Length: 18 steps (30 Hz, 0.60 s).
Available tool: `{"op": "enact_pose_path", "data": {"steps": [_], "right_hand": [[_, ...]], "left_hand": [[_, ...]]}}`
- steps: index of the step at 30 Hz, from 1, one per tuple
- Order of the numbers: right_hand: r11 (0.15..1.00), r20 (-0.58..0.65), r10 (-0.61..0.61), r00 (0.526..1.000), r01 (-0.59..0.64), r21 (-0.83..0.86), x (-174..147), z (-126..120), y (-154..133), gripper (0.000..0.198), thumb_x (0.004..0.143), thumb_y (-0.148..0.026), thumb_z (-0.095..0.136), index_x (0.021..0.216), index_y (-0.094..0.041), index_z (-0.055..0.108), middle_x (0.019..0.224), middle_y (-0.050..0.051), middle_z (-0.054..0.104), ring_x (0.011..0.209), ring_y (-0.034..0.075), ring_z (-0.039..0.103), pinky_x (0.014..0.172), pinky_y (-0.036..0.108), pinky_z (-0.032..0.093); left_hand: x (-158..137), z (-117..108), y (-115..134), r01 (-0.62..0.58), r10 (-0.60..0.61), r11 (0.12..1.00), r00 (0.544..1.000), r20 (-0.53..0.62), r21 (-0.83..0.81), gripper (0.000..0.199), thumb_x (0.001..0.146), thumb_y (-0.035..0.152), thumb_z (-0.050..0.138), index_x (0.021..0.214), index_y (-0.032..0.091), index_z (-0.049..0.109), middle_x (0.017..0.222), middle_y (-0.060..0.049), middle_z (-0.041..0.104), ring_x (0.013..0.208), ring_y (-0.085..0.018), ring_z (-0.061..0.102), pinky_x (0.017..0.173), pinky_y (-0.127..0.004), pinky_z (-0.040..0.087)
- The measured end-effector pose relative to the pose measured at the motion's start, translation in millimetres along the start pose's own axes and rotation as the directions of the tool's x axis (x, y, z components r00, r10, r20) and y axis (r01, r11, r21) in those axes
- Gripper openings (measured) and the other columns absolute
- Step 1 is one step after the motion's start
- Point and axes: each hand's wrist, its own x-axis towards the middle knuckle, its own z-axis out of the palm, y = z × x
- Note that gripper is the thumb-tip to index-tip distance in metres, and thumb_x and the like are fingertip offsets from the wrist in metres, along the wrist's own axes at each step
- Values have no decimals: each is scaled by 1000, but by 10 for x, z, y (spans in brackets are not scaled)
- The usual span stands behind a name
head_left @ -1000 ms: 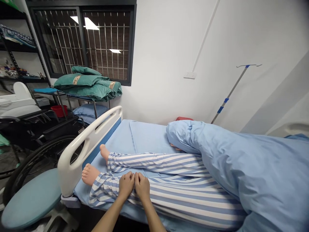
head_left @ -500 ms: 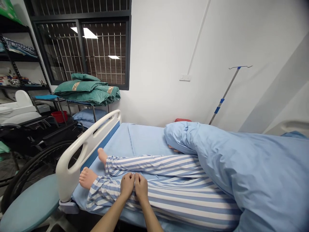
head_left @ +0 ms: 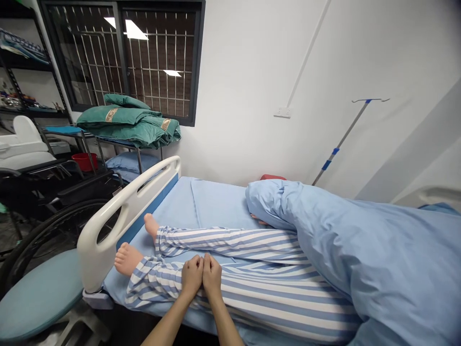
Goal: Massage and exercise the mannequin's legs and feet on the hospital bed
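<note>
My left hand and my right hand are side by side, both curled into loose fists with the knuckles up. They touch or nearly touch each other, over the near leg of the blue-and-white striped trousers. No object shows in either fist, though their undersides are hidden. The trousers are on a manikin-like figure lying on the bed, its bare near foot and far foot toward the footboard. A light blue quilt covers the upper body. Part of a hand peeks out from under the quilt's edge.
The white footboard closes the bed's left end. Beyond it stand a wheelchair and a round teal seat. Green folded bedding lies on a stand below the window. A drip pole leans behind the bed.
My view has tilted down slightly, so the window and shelves sit higher in the picture. Both fists stay together over the near leg, with almost no shift.
</note>
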Motion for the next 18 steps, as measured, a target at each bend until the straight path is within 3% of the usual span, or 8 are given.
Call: {"op": "enact_pose_path", "data": {"steps": [12, 18], "right_hand": [[995, 102, -23, 995, 33, -99, -25, 5, -4, 42, 86, -44, 34, 55, -18, 46, 52, 1, 52, 51, 13, 43, 51, 24, 27], [967, 207, -114, 972, 156, -199, 0, -115, -229, 42, 86, -43, 35, 53, -19, 47, 49, 0, 50, 49, 12, 42, 51, 24, 23]], "left_hand": [[-16, -130, -52, -34, 22, 980, 998, 66, 194, 29, 86, 28, 37, 67, 19, 57, 67, -3, 62, 66, -14, 53, 61, -25, 25], [-37, -170, -124, -49, 29, 956, 997, 74, 289, 28, 86, 30, 38, 71, 20, 59, 70, -4, 64, 69, -16, 55, 59, -26, 22]]}}
